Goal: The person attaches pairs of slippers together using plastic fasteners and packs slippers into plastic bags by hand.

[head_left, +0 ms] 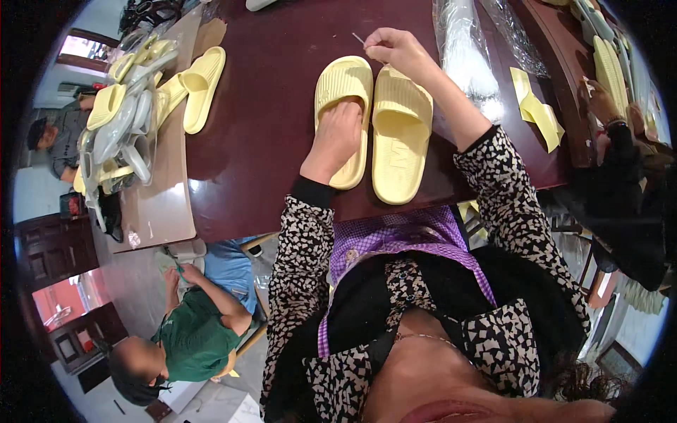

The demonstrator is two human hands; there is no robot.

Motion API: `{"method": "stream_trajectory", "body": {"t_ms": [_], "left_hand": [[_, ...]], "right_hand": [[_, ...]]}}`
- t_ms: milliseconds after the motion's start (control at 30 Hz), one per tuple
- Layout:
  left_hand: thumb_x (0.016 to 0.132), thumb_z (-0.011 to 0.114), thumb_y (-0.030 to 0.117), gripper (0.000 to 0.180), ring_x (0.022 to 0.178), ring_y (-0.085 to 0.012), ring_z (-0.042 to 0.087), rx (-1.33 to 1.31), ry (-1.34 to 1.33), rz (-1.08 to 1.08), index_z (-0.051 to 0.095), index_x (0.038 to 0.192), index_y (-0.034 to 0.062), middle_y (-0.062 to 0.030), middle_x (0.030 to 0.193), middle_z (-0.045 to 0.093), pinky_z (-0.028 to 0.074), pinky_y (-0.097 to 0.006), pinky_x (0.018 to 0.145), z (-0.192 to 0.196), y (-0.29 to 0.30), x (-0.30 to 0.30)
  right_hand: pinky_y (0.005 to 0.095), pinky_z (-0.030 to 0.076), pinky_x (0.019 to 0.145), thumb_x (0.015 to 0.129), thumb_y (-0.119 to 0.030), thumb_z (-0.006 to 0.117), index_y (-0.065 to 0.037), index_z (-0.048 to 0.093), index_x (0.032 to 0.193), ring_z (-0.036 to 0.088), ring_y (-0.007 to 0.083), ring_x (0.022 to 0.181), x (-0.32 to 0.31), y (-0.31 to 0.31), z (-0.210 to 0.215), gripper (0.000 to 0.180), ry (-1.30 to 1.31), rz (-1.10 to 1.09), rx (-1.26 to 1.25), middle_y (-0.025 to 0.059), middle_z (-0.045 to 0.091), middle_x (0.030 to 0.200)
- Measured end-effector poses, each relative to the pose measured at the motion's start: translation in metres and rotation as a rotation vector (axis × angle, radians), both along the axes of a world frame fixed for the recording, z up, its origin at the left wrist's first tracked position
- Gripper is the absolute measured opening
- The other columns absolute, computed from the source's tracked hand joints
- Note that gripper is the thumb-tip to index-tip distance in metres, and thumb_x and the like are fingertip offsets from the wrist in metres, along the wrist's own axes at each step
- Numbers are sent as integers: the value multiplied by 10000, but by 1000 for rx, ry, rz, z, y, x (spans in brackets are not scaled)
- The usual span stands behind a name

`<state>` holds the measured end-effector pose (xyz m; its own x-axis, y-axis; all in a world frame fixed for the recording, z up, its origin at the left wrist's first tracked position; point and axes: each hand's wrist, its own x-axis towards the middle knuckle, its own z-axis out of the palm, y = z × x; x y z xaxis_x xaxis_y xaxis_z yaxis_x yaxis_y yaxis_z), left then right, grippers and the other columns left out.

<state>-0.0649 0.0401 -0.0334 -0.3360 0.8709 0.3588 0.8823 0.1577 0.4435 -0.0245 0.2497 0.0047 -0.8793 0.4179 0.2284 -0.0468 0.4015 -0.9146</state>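
Two pale yellow slide slippers lie side by side on the dark red table, toes pointing away from me. My left hand (340, 137) is tucked into the opening of the left slipper (345, 77), its fingers curled in under the ribbed strap and partly hidden. Beyond the toe of the right slipper (400, 158), my right hand (396, 51) is closed in a pinch. A thin, whitish strand (358, 38) sticks out from its fingertips. The right forearm passes over the table just right of that slipper's toe.
Right of the slippers lies a clear bag of white strands (465, 60), then a yellow scrap (539, 113). At left, cardboard (166, 204) carries piled bagged slippers (127, 116) and loose yellow ones (203, 92). A person in green (201, 328) sits left; another's hand (603, 104) works at right.
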Motion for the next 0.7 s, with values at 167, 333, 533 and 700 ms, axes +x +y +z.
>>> {"method": "stream_trajectory", "body": {"t_ms": [167,333,533,700], "left_hand": [[840,473,82,53,806,-334,529,18,4,9,482,833,30,-153,850,538,409,-424,721,-2,3,2],[834,483,90,52,820,-330,533,-1,-4,34,484,844,39,-148,854,540,411,-423,732,0,0,0],[830,489,95,53,825,-328,534,19,36,40,486,852,47,-145,854,541,411,-425,736,3,-3,8],[827,493,97,57,834,-331,532,12,47,55,489,855,47,-144,854,542,411,-427,738,3,-5,16]], "right_hand": [[268,457,645,790,-120,622,-26,636,860,541,95,707,-49,1,-18,119,-78,196,107,19,606,747],[295,467,662,767,-129,621,-23,640,833,563,130,730,-76,-18,-13,127,-316,281,395,51,627,777],[307,470,679,752,-140,617,-19,641,869,574,159,742,-77,-27,-19,170,-330,307,116,65,629,783],[308,465,690,765,-167,603,-28,642,903,569,159,749,-68,-32,-15,199,-375,347,104,63,627,797]]}}
